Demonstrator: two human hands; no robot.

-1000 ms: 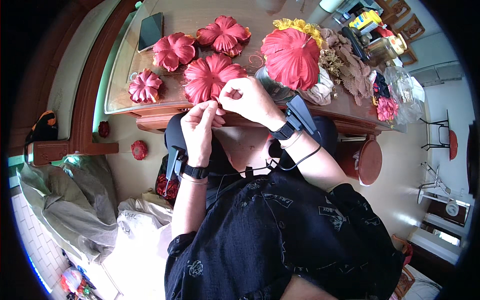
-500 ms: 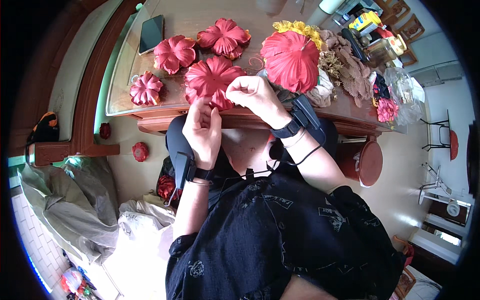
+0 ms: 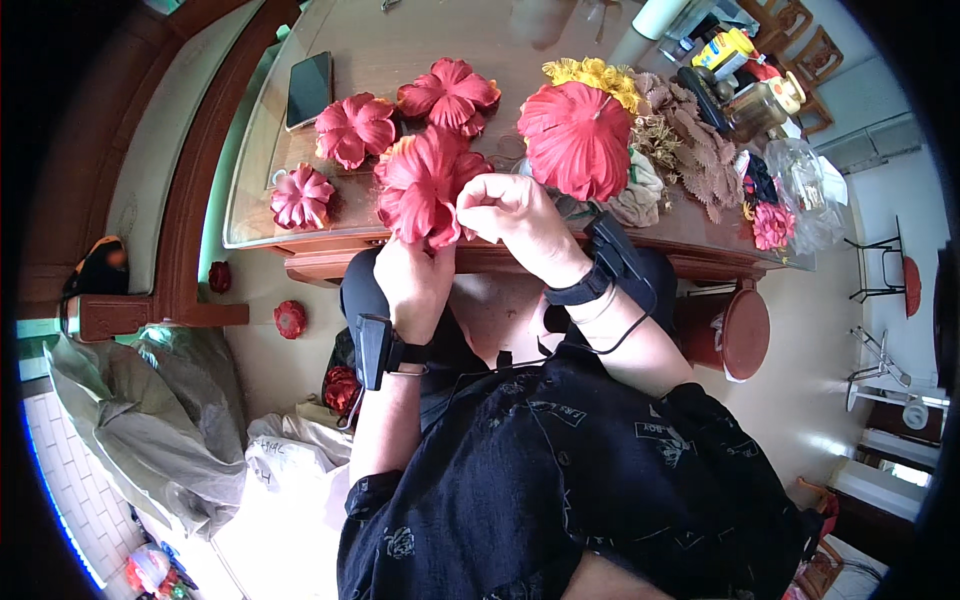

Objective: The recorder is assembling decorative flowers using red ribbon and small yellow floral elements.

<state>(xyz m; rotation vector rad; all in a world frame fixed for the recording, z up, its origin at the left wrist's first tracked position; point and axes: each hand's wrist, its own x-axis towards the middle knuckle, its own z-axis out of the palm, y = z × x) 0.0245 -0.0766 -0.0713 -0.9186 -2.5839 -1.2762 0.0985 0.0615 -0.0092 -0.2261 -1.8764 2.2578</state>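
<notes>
My left hand [image 3: 410,285] grips the lower edge of a red fabric flower [image 3: 425,185] from beneath, its fingertips mostly hidden by the petals, which now stand tilted up. My right hand [image 3: 510,215] is closed in a pinch at that flower's right edge; whatever its fingertips hold is too small to make out. A large red domed flower [image 3: 575,140] sits just beyond my right hand. Three more red flowers [image 3: 450,95], [image 3: 355,130], [image 3: 300,198] lie on the glass-topped wooden table [image 3: 500,30], near a black phone [image 3: 308,90].
At the table's right are yellow trimmings [image 3: 595,78], brown cut petals [image 3: 690,160], jars [image 3: 755,110] and plastic bags [image 3: 800,180]. A round red-brown stool [image 3: 738,330] stands below right. Large grey sacks [image 3: 150,430] lie at my left; loose red flowers [image 3: 290,318] are on the floor.
My left hand has closed on the middle flower and tilted it up. My right hand has shifted rightward and down, still pinched. The table and its contents sit slightly lower in the picture.
</notes>
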